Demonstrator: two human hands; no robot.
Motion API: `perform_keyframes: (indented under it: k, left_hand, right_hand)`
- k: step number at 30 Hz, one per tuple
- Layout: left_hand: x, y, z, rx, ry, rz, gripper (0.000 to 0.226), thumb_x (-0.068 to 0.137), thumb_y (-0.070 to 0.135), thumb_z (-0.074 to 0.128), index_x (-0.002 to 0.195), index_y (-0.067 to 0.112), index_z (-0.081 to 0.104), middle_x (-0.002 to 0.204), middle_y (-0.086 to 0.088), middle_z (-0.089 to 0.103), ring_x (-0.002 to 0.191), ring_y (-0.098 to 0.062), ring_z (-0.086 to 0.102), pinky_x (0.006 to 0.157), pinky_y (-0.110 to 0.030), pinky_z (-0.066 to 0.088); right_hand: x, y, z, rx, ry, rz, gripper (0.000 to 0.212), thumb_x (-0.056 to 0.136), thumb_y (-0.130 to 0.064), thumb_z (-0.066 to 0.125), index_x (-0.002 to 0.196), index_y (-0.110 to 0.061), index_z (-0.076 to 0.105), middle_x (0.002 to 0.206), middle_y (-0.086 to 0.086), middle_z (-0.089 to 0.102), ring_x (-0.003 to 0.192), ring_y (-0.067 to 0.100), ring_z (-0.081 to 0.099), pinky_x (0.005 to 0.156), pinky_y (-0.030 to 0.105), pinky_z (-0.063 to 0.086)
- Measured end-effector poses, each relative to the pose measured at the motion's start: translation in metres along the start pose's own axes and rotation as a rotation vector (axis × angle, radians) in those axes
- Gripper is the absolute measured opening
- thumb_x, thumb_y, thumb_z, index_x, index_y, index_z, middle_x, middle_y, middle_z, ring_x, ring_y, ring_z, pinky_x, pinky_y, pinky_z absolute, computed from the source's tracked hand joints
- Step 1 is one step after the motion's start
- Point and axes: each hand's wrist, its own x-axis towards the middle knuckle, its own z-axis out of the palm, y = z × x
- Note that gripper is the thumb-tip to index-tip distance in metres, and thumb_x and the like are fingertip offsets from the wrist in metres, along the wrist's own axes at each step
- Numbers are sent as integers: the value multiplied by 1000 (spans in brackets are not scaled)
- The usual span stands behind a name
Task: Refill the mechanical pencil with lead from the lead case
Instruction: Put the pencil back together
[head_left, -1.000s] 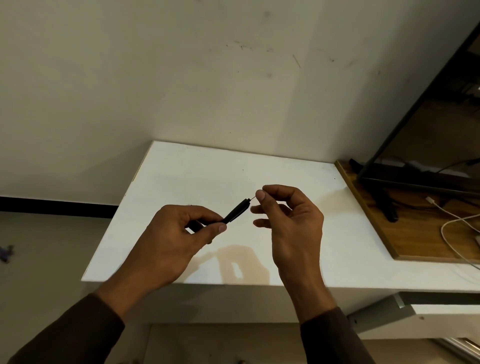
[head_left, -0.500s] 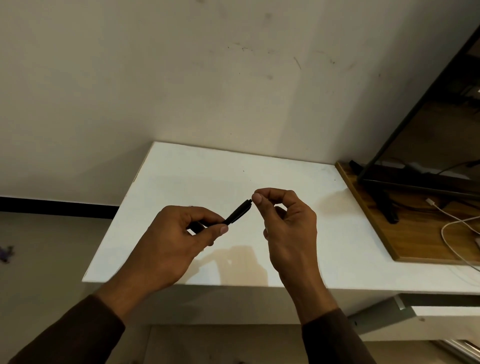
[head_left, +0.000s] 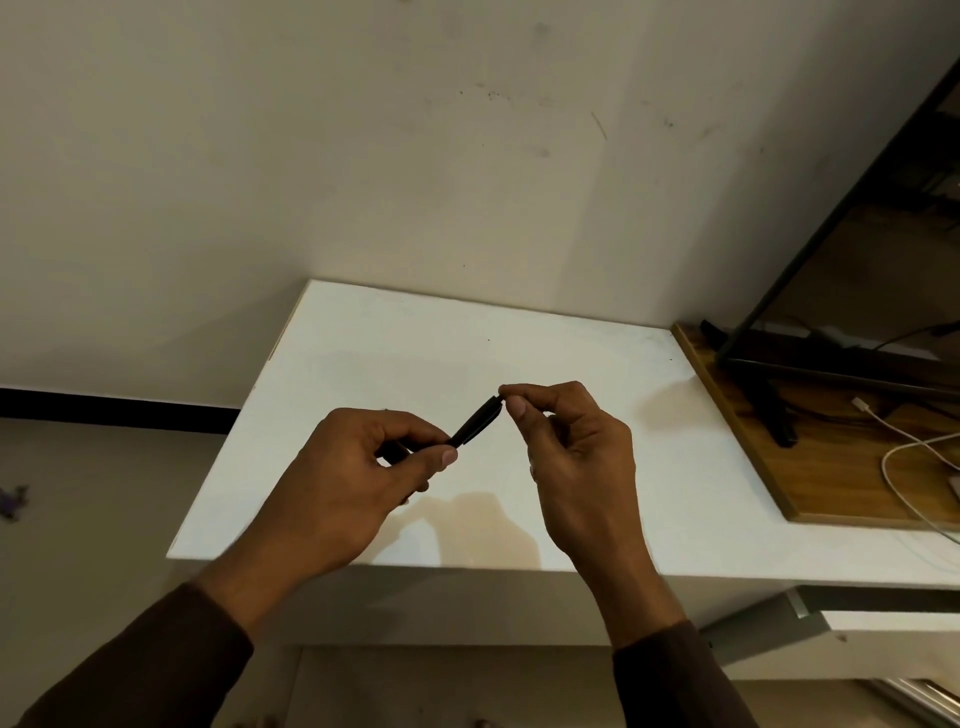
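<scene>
Above the white table (head_left: 363, 364), at the centre of the view: two bare hands meeting over a black mechanical pencil (head_left: 475, 422). Left hand (head_left: 353, 478) at about 7 o'clock from the pencil, fingers curled together and clamped on the lower barrel, thumb tip pressed along the near side, back of the hand towards the camera. Pencil tilted, running from that grip up towards 1 o'clock, clear of the tabletop, its upper end touching the fingertips of the right hand (head_left: 576, 457). Right thumb and forefinger pinched together right at that upper end; remaining fingers folded loosely into the palm. Whether a lead sits between the pinched tips: cannot tell, too thin to make out. Lead case not identifiable anywhere in view. Dark brown sleeves (head_left: 675, 675) on both forearms, entering from 7 and 5 o'clock. Soft shadows of the hands on the table just below them, near its front edge. At 3 o'clock, a wooden board (head_left: 831, 467) lying against the table's right side, with the black stand and frame of a monitor (head_left: 769, 405) on it and a white cable (head_left: 904, 447) looping across towards 4 o'clock. Behind, from 9 to 1 o'clock, a plain pale wall (head_left: 363, 156) with a few small marks, and a dark skirting strip (head_left: 104, 410) at 9 o'clock.
</scene>
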Motion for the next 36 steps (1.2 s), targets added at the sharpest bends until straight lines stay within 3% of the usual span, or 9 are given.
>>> perform_keyframes:
  k: [4,7,12,16,22,29,32,36]
  left_hand:
    - [1,-3,0,-7,-11,-9,7,86,30,78,83,37,80,81,8,78,73,-11,76,65,-26,64]
    - [2,-7,-1,-8,-1,-18,6,85,33,78,82,38,80,80,7,78,72,-10,76,65,-28,64]
    - [4,-10,0,-14,8,-41,4,83,36,78,84,39,80,80,7,78,71,-11,77,71,-38,65]
    - [4,-9,2,-5,5,-43,6,83,34,79,83,40,80,81,8,78,71,-11,77,72,-40,65]
    - [5,-9,1,-4,10,-52,5,84,34,78,82,38,80,80,5,78,70,-12,76,75,-48,64]
    - [5,-8,0,-7,11,-56,8,85,30,78,82,37,80,82,5,78,71,-11,76,77,-46,64]
    - [5,-7,-2,-12,14,-55,8,86,29,78,81,35,80,83,4,78,72,-14,76,77,-48,63]
    - [5,-7,-2,-17,13,-58,7,86,30,78,82,35,80,84,6,78,73,-13,76,78,-47,63]
  right_hand:
    - [9,11,-31,-64,166,44,14,96,-21,68,104,-29,77,98,-19,74,92,-5,68,73,14,54]
    - [16,27,-65,-251,272,119,9,92,-20,73,97,-27,75,92,-18,72,88,-6,66,74,9,50]
    - [15,59,-83,-543,99,322,10,94,-16,71,102,-16,77,94,-6,71,87,8,64,69,10,41]
    - [18,71,-71,-608,11,395,9,95,-19,69,99,-18,77,92,-4,71,80,13,65,70,25,49]
    - [24,82,-54,-684,64,430,10,93,-27,71,88,-18,73,81,-4,68,72,12,62,69,31,52]
    - [26,80,-46,-778,45,443,13,98,-24,62,91,-15,69,86,0,66,76,18,58,68,30,43]
    - [25,70,-44,-681,81,376,12,101,-20,59,93,-15,65,92,-3,66,77,15,59,70,27,44]
    - [25,37,-31,-156,133,289,9,98,-18,65,98,-22,74,82,-6,75,66,10,62,57,21,49]
